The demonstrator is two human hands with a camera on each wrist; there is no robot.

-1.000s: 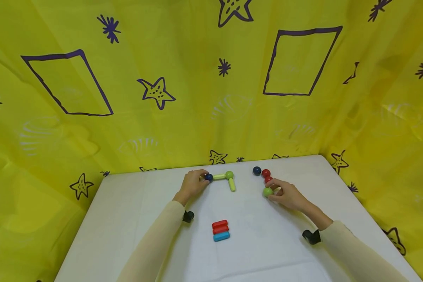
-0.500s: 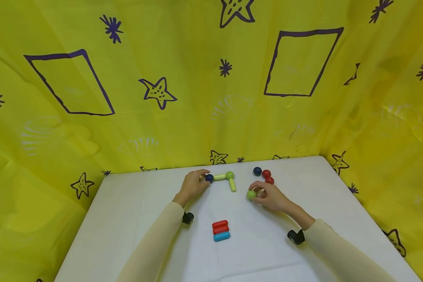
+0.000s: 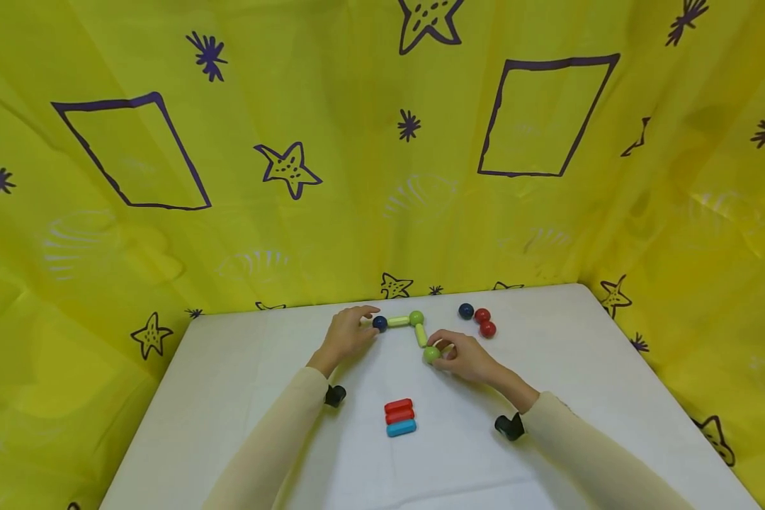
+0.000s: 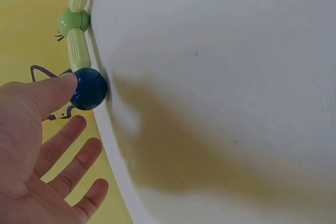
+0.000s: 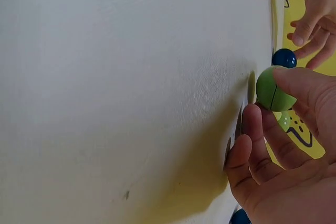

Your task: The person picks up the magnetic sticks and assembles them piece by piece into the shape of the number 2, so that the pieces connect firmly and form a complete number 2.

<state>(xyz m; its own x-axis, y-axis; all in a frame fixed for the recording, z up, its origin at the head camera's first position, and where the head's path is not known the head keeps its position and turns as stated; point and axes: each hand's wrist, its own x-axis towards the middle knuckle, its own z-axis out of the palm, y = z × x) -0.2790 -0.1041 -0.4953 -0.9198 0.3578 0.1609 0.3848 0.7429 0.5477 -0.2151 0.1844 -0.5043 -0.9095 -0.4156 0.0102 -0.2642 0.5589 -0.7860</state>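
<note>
A dark blue ball (image 3: pixel 380 324), a pale green rod (image 3: pixel 398 321), a green ball (image 3: pixel 416 318) and a second pale green rod (image 3: pixel 421 335) form a corner shape near the table's back edge. My left hand (image 3: pixel 348 333) is around the left side of the blue ball; in the left wrist view its thumb appears to touch the ball (image 4: pixel 89 88) while three fingers stand spread away, the index hidden. My right hand (image 3: pixel 468 356) pinches another green ball (image 3: pixel 431 355) between thumb and fingers, at the near end of the second rod. Whether ball and rod touch is unclear.
Two red bars (image 3: pixel 398 406) and a blue bar (image 3: pixel 401 428) lie side by side nearer the front of the white table (image 3: pixel 229 425). At the back right sit a dark blue ball (image 3: pixel 466 311) and two red balls (image 3: pixel 482 316). A yellow patterned curtain (image 3: pixel 344 234) surrounds the table.
My right hand has carried the green ball leftward from beside the red balls to the second rod's end. My left hand has stayed by the blue ball, its fingers slightly more apart.
</note>
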